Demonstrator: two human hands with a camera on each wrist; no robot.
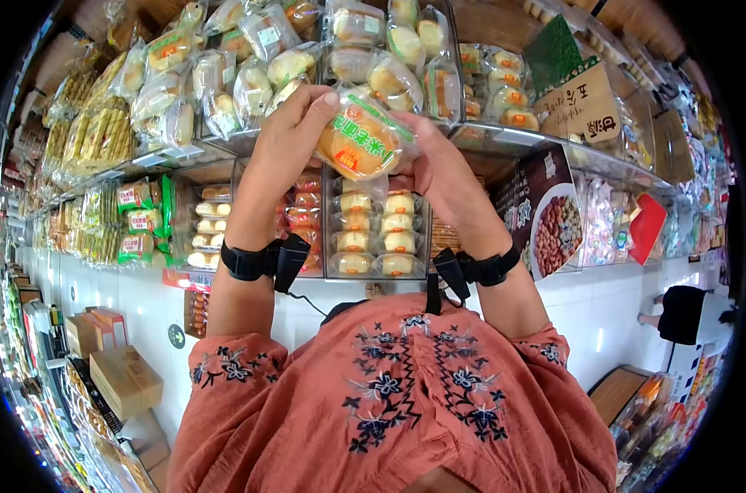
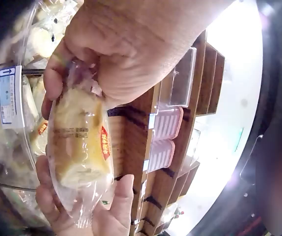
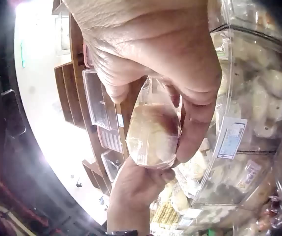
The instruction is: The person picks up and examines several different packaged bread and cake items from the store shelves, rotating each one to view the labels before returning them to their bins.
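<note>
A wrapped bread bun point(image 1: 363, 140) in clear plastic with green lettering and an orange label is held up over the display bins. My left hand point(image 1: 295, 123) pinches one end of the wrapper, its thumb on the printed face. At the other end my right hand point(image 1: 447, 168) holds the bun with curled fingers, which lie along its side in the right wrist view. The left wrist view shows the back of the bun point(image 2: 79, 140), pale with small dark print. Straight below the hands sits a clear bin of packed round buns point(image 1: 377, 234).
Upper bins hold many wrapped breads point(image 1: 266, 70). A wooden sign point(image 1: 582, 103) and a dark box picturing beans point(image 1: 549, 214) stand to the right. Cardboard boxes point(image 1: 126, 382) sit on the floor at left. Another person point(image 1: 681, 315) is at far right.
</note>
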